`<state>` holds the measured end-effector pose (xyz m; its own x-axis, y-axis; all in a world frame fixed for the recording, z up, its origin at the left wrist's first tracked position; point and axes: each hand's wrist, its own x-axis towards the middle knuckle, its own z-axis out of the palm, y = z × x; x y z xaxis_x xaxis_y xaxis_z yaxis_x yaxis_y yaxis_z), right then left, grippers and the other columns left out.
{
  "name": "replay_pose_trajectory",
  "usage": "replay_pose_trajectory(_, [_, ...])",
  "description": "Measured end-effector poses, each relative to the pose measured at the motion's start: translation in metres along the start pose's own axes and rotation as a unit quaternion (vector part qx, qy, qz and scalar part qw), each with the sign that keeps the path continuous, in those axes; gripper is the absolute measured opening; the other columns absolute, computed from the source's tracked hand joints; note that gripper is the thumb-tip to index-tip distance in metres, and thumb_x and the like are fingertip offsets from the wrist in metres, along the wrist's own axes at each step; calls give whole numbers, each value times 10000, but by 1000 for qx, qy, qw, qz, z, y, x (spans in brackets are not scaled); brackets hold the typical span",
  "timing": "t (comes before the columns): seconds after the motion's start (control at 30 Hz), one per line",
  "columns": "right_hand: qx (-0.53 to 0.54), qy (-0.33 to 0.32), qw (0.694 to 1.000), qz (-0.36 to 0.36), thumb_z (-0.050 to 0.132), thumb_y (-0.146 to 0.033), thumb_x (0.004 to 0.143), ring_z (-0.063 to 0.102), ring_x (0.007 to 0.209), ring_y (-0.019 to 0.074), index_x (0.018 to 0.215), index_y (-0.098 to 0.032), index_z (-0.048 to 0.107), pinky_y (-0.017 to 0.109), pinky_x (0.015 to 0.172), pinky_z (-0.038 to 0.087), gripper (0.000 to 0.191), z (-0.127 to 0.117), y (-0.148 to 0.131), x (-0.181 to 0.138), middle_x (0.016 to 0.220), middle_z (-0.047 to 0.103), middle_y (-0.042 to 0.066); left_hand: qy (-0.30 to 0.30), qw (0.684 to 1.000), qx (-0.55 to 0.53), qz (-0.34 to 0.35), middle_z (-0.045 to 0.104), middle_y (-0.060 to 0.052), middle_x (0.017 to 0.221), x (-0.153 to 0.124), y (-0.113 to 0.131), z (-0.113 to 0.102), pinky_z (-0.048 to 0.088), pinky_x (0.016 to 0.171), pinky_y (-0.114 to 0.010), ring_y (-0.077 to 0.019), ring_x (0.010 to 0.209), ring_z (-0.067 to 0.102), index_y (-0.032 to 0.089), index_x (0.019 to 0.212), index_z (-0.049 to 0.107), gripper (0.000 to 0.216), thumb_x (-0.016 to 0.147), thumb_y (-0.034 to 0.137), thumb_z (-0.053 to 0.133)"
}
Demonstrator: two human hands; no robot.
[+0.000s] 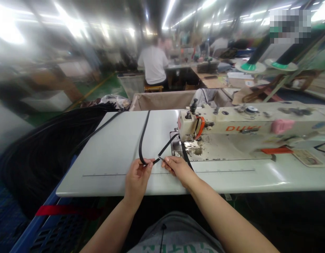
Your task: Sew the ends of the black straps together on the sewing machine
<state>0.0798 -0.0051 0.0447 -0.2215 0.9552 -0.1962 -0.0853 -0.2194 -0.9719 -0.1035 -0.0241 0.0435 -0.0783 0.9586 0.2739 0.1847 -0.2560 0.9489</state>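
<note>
A narrow black strap runs from the far edge of the white table, bends toward me and goes on up to the sewing machine's needle area. My left hand pinches it at the bend, thumb against fingers. Close by on the right, my right hand is closed around a small pointed metal tool, its tip at the strap; most of the tool is hidden by the fingers. The sewing machine stands just beyond my right hand. Another black length comes toward me beside its needle plate.
Left of the table hangs a large bundle of black straps over a blue crate. A fabric-lined bin is behind the table. Thread cones stand at the upper right. Farther back sits a person in a white shirt.
</note>
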Motion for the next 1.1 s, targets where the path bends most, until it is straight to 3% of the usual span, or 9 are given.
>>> replay_pose_trajectory(0.1, [-121, 25, 991, -58, 478, -628, 953, 381, 551, 122, 813, -205, 587, 250, 541, 303, 458, -4, 0, -7, 616, 418, -60, -3, 1000, 0, -24, 781, -98, 1045, -1, -2, -5, 605, 948, -353, -220, 1005, 762, 192, 1003, 633, 312, 921, 484, 705])
replay_pose_trajectory(0.17, [-270, 76, 954, -103, 525, -528, 971, 485, 649, 151, 836, -216, 558, 268, 620, 382, 341, -9, -1, -17, 706, 517, -28, -9, 999, 21, -49, 782, -85, 1007, 0, -3, -9, 611, 912, -348, -218, 963, 762, 193, 996, 647, 333, 905, 506, 714])
replay_pose_trajectory(0.3, [-581, 198, 778, -137, 667, -266, 917, 613, 934, 244, 988, -184, 645, 326, 790, 467, 111, -23, 2, -43, 1016, 663, 95, -42, 995, 12, -89, 768, -92, 1014, 6, -6, -19, 619, 886, -365, -236, 977, 755, 187, 973, 663, 397, 870, 568, 708])
replay_pose_trajectory(0.37, [-668, 228, 699, -113, 646, -173, 910, 636, 997, 267, 1240, -165, 659, 333, 798, 486, 330, -29, 7, -54, 1121, 673, 127, -66, 992, -7, -110, 759, -95, 1003, 10, -9, -25, 627, 853, -377, -237, 940, 755, 182, 962, 655, 426, 844, 587, 712])
replay_pose_trajectory(0.43, [-713, 226, 658, -82, 604, -134, 931, 669, 943, 256, 1447, -172, 571, 323, 751, 499, 518, -35, 14, -64, 1093, 694, 114, -93, 986, 9, -139, 748, -73, 884, 14, -13, -32, 624, 771, -365, -217, 809, 741, 177, 973, 651, 449, 821, 596, 714])
replay_pose_trajectory(0.57, [-741, 201, 639, -51, 527, -143, 987, 705, 769, 208, 1502, -161, 541, 287, 638, 485, 516, -42, 26, -75, 939, 721, 80, -105, 975, 112, -162, 680, -17, 716, 26, -25, -50, 555, 636, -310, -187, 659, 665, 163, 1169, 667, 578, 823, 625, 646])
replay_pose_trajectory(0.8, [-758, 188, 622, -58, 501, -215, 1036, 712, 624, 190, 1453, -132, 588, 279, 521, 455, 433, -44, 29, -77, 868, 744, 72, -25, 940, 326, -101, 757, -65, 973, 58, -50, -115, 555, 762, -349, -186, 668, 638, 171, 1230, 723, 584, 874, 567, 485])
replay_pose_trajectory(0.93, [-759, 188, 617, -81, 510, -227, 1035, 724, 614, 187, 1443, -134, 587, 267, 505, 470, 425, -49, 31, -77, 915, 771, 73, 45, 894, 443, -54, 760, -84, 1062, 76, -51, -178, 554, 888, -364, -238, 850, 694, 193, 1164, 762, 485, 888, 475, 481])
replay_pose_trajectory(1.1, [-747, 186, 626, -124, 442, -274, 1061, 716, 548, 196, 1440, -133, 576, 292, 439, 483, 426, -60, 39, -75, 988, 789, 84, 193, 797, 570, -60, 736, -130, 1188, 83, -37, -292, 504, 1047, -391, -289, 1143, 663, 162, 1227, 738, 449, 946, 347, 440])
